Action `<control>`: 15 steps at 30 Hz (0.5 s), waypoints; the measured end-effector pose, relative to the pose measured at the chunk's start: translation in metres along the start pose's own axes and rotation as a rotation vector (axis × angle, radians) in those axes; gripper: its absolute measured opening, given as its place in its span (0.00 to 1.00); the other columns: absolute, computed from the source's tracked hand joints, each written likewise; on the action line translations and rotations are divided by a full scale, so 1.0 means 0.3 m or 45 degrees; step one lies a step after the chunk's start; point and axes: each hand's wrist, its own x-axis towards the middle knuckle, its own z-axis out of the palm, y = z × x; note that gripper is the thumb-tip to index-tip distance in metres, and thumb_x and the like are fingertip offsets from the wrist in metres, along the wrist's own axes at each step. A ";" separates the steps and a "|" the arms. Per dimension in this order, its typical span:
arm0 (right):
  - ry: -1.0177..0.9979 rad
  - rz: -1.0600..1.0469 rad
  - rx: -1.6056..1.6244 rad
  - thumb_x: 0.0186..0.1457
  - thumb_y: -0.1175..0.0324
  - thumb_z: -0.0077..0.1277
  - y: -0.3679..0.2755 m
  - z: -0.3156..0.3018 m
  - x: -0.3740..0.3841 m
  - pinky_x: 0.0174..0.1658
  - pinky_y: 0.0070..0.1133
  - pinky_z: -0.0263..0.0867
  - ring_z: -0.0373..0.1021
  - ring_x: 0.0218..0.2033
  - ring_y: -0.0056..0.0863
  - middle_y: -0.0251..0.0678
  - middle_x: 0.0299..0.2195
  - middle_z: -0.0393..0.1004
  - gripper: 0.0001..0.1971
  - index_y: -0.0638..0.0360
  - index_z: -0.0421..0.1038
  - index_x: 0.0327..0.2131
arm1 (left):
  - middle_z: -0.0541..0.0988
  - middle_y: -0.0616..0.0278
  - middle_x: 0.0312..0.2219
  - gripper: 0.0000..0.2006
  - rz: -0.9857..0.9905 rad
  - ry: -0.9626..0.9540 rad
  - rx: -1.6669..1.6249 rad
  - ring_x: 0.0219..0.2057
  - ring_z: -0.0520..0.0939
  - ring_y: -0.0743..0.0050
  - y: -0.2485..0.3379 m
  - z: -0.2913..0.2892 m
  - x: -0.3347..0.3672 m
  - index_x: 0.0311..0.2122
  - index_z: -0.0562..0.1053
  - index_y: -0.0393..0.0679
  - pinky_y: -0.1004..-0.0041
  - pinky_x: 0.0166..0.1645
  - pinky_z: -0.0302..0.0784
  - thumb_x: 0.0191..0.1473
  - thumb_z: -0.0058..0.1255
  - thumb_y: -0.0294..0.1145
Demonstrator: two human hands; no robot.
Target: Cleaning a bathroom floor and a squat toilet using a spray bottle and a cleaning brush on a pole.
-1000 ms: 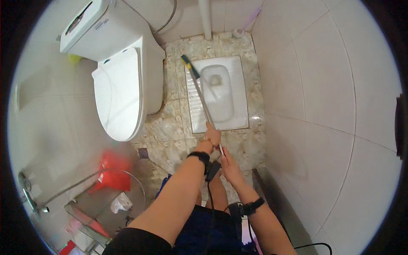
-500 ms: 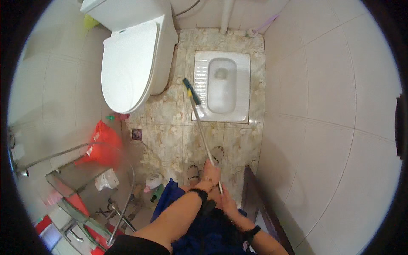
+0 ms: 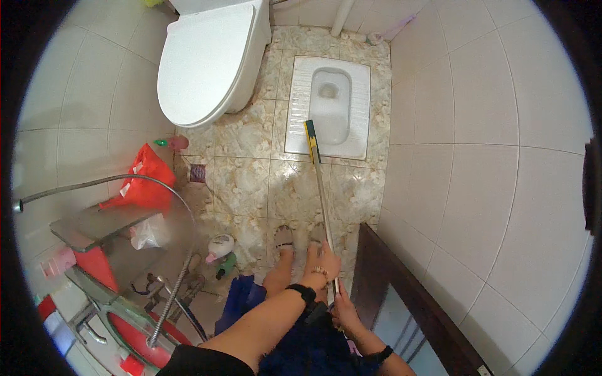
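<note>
A long-handled floor brush (image 3: 322,197) slants away from me, held in both hands. My left hand (image 3: 326,263) is closed round the middle of its pale handle. Lower down, near the handle's end, my right hand (image 3: 345,312) is wrapped round it too. The brush's narrow green and yellow head (image 3: 311,141) lies over the near left corner of the white squat toilet (image 3: 360,103). Whether the bristles touch the surface cannot be made out. My sandalled feet stand on the tiles beside the handle.
A white toilet (image 3: 204,66) with its lid down stands far left. Along the left are a red bag (image 3: 150,178), a pink bottle (image 3: 178,143), a shower hose (image 3: 100,182) and a washbasin. Bottles (image 3: 220,245) stand near my feet. A dark-framed door (image 3: 401,272) is at right.
The brush head has moved right, from the tiles beside the squat toilet onto its near left corner, and has turned more upright in view. Both hands have shifted right, still gripping the handle.
</note>
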 end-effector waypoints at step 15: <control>-0.149 0.085 0.191 0.58 0.55 0.27 -0.064 0.016 0.015 0.13 0.16 0.54 0.52 0.11 0.17 0.29 0.15 0.55 0.25 0.30 0.32 0.58 | 0.72 0.34 0.31 0.37 -0.483 -0.476 -0.078 0.33 0.75 0.45 0.034 -0.063 0.060 0.57 0.34 0.36 0.58 0.38 0.69 0.47 0.39 0.35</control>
